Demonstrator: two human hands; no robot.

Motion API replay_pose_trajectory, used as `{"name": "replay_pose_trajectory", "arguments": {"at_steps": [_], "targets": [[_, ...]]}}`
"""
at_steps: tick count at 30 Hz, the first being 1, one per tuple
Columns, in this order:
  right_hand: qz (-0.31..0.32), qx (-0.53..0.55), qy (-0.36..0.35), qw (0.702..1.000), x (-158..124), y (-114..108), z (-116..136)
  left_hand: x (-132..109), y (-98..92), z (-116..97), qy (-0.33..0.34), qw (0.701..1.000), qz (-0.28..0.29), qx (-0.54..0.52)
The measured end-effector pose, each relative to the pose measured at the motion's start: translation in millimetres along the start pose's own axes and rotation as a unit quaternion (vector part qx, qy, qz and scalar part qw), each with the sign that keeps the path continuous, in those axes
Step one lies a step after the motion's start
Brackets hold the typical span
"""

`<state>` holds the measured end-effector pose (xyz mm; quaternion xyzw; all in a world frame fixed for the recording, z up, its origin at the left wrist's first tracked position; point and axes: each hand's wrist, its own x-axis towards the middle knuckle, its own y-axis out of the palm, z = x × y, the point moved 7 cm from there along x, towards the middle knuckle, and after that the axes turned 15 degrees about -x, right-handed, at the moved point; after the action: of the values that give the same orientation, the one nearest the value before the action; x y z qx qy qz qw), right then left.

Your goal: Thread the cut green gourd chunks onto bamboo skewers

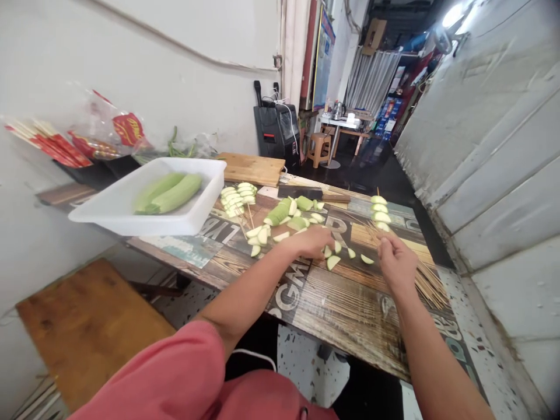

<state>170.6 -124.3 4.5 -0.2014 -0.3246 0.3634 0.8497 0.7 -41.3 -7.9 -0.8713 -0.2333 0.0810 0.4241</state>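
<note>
My right hand [398,262] is closed on a bamboo skewer, which stands upright with several half-round zucchini slices [380,211] threaded on its upper part. Among loose zucchini slices on the table is my left hand [314,241], its fingers bent down and pinching at a slice [328,252]; the fingertips are partly hidden. More loose slices [333,262] lie just in front of it. Behind the left hand is a heap of cut zucchini [280,213]. Finished-looking skewers of slices [238,198] lie to the left of the heap.
A white plastic tub [192,224] with two whole zucchini [175,195] stands at the left. A cleaver [301,192] lies behind the heap, near a wooden board [251,167]. Bare bamboo skewers [431,286] lie beside my right hand. A black speaker [277,131] stands beyond the table.
</note>
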Motion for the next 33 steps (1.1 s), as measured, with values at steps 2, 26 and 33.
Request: {"name": "replay_pose_trajectory", "arguments": {"at_steps": [2,26,33], "targets": [[0.009,-0.004,-0.003,1.0,-1.3,1.5,1.9,-0.4,-1.6,1.4,-0.004,1.0,0.001,0.011],[0.093,-0.113,-0.289,0.946,-45.8,36.6,44.6,-13.6,-37.8,97.0,-0.134,0.444,-0.406,-0.787],[0.107,-0.133,-0.292,0.941,-47.6,41.1,44.4,-14.6,-34.9,96.7,-0.179,0.462,-0.383,-0.78]]}}
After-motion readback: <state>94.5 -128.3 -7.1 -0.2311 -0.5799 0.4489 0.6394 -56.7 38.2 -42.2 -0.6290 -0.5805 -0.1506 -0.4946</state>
